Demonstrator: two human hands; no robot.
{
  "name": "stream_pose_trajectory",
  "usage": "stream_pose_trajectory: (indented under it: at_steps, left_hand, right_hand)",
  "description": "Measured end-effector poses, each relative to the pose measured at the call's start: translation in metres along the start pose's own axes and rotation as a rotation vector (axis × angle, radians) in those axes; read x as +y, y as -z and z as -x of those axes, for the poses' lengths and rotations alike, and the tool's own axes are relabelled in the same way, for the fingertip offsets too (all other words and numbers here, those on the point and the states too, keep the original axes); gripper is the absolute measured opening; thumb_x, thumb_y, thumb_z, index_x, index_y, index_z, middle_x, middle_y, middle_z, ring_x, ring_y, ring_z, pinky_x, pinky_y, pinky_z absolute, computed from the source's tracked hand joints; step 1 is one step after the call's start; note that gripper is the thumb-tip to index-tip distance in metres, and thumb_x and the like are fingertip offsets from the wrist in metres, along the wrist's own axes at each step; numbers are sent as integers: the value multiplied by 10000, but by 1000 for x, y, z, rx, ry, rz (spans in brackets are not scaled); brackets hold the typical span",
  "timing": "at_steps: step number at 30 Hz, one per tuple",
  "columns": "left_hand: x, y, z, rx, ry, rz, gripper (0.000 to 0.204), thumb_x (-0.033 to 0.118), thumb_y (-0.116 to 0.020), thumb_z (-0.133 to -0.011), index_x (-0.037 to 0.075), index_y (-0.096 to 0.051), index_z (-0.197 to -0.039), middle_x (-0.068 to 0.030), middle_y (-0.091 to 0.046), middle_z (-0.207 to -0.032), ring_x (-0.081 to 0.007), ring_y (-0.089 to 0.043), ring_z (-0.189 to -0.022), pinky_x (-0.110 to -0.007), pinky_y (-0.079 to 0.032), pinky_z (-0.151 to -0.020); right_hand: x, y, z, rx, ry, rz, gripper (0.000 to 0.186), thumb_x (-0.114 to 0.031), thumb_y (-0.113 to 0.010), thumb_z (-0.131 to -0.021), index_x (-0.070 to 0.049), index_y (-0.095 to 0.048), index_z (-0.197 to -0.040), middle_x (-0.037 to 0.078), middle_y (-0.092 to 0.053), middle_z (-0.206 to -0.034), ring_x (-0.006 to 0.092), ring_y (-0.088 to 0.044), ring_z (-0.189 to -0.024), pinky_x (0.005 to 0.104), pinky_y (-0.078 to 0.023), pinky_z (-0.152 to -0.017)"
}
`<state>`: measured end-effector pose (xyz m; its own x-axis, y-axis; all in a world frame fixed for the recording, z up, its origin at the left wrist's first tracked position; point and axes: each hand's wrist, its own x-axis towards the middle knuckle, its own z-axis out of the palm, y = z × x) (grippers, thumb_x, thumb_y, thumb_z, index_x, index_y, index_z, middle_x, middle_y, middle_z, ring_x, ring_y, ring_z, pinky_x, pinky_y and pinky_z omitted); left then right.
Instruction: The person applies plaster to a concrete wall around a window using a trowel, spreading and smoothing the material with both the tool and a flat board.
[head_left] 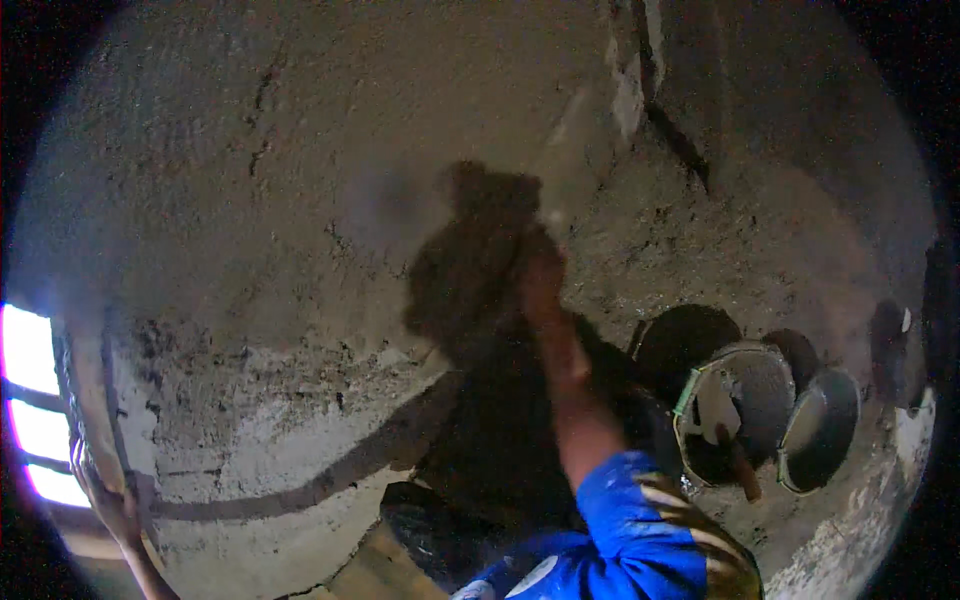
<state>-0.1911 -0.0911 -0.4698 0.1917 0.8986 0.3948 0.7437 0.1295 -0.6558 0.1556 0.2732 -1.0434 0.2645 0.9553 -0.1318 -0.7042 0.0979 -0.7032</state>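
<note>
My right hand, blurred, reaches to the rough grey plaster surface at the centre, over a dark shape of shadow. Its fingers are too smeared to show their grip or what, if anything, they hold. At the lower left, my left hand has its fingers curled on the edge of the upright window frame. My right forearm leads down to a blue sleeve spattered with pale material.
A bright barred window is at the far left. Several dark shallow pans sit at the right, one holding a trowel with a wooden handle. Tan boards show at the bottom. A crack or groove runs down the upper surface.
</note>
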Motion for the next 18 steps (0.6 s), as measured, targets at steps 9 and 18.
stream_pose_trajectory:
  at_steps: [9,18]
  left_hand:
    - [-8,-4,0,5,36,48,635,330,-570,-811,-8,-356,-1304,-205,-381,-1325,-365,-343,-1237,-489,-259,-1022]
    - [-32,-1,30,-9,57,-43,663,315,-588,-797,-23,-339,-1310,-207,-378,-1327,-358,-348,-1239,-471,-253,-1032]
  right_hand:
    - [-57,6,-63,117,-493,165,404,-472,-642,-787,-82,-567,-864,57,-564,-769,167,-553,-682,322,-472,-618]
    - [-20,-34,67,20,-273,173,648,-409,-525,-885,3,-318,-1341,117,-446,-1241,191,-524,-992,338,-418,-874]
